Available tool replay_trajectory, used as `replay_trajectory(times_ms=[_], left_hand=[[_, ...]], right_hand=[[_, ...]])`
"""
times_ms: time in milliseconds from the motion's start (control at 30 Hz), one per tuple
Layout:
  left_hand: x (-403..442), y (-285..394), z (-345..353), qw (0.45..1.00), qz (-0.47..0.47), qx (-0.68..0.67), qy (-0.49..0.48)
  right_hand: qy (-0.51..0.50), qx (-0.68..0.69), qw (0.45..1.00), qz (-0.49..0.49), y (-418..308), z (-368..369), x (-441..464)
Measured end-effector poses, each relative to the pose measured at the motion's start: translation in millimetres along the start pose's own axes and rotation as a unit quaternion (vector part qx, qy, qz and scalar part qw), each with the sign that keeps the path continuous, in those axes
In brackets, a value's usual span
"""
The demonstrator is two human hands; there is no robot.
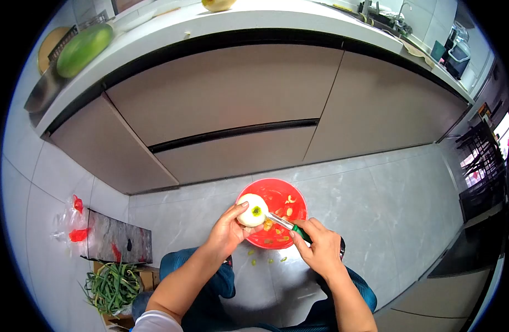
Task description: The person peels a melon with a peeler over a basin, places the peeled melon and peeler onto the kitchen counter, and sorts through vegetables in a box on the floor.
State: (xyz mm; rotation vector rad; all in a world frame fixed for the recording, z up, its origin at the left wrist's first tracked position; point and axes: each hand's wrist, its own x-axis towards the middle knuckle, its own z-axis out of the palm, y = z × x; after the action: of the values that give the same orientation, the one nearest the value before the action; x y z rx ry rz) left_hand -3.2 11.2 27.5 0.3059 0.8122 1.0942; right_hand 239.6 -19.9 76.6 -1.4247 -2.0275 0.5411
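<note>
- Fruit is gripped in the left hand above the bowl
- Peeler is gripped in the right hand
- Firm, probably slippery flesh is best held by the sides

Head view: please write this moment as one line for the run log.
left hand: holds pale fruit; right hand: holds green-handled tool, tip at fruit; below: red basin, scraps inside
</note>
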Motion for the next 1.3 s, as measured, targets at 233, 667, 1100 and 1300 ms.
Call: replay_trajectory(times_ms=[233, 667, 1100, 1300], left_hand=[[-2.2, 0.3, 3.2, 1.0, -0.017, 0.003, 0.008], [-6.7, 0.2, 9.8, 0.999, -0.016, 0.043, -0.007], [-2.8, 1.1, 2.5, 0.992, -0.017, 0.119, -0.025], [-5.3, -2.8, 6.8, 0.991, -0.01, 0.126, -0.036]], right_hand=[[0.016, -0.06, 0.998, -0.012, 2.7, 1.0, -2.8], [0.021, -0.078, 0.996, -0.039, 6.1, -1.6, -5.3], [0.003, -0.122, 0.989, -0.089, 7.1, -7.6, -4.7], [0.002, -0.072, 0.996, -0.061, 8.1, 2.2, -8.2]])
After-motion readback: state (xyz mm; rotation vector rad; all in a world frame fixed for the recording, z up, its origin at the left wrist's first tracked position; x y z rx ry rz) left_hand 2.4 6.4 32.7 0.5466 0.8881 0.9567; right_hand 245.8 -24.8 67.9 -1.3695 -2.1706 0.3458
